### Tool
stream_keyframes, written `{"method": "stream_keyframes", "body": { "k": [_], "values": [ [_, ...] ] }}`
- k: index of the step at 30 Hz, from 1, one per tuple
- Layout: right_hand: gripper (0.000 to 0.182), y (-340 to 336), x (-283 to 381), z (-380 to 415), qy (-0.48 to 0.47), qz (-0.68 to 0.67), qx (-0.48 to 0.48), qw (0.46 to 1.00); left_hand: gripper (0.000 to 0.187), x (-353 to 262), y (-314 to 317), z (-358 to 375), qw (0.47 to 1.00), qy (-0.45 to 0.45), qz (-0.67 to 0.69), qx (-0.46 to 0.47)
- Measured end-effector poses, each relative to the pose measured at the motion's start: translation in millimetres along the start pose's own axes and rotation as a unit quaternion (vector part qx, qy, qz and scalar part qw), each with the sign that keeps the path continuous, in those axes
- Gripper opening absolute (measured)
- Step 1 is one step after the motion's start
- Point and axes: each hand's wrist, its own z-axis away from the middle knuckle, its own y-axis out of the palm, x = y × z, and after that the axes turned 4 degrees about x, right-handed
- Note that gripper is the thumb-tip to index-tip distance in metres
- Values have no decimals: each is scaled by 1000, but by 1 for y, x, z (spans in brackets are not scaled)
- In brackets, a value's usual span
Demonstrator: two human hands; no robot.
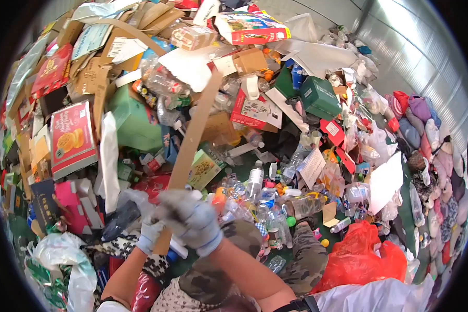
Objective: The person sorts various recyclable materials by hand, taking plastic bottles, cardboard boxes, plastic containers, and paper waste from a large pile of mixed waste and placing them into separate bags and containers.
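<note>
Both hands wear light grey-blue work gloves, dirty at the fingers. My right hand (192,221), blurred by motion, is closed around the lower part of a long brown cardboard strip (195,130) that slants up and to the right. Lower left of it, my left hand (150,234) is beside the strip's bottom end, with its fingers partly hidden behind the right hand and a grey plastic bag (135,203). Whether the left fingers grip anything does not show.
A large heap of cardboard, boxes and bottles rises ahead, with a red cookie box (74,139) at left. Clear plastic bottles (254,179) lie before my knees. A red plastic bag (358,260) is at lower right; rolled fabrics (444,177) are stacked at far right.
</note>
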Motion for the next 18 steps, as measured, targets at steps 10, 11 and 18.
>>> {"method": "stream_keyframes", "body": {
  "k": [10, 11, 18],
  "values": [
    [29, -8, 32, 16, 185, -88, -279, 938, 33, -145, -42, 115, 969, 98, -82, -213],
    [26, -26, -3, 25, 166, -248, -244, 923, 30, -160, -55, 141, 958, 133, -60, -247],
    [27, -46, -90, 9, -274, 334, -155, 889, 19, -240, -146, 450, 692, 423, 40, -583]
  ]
}}
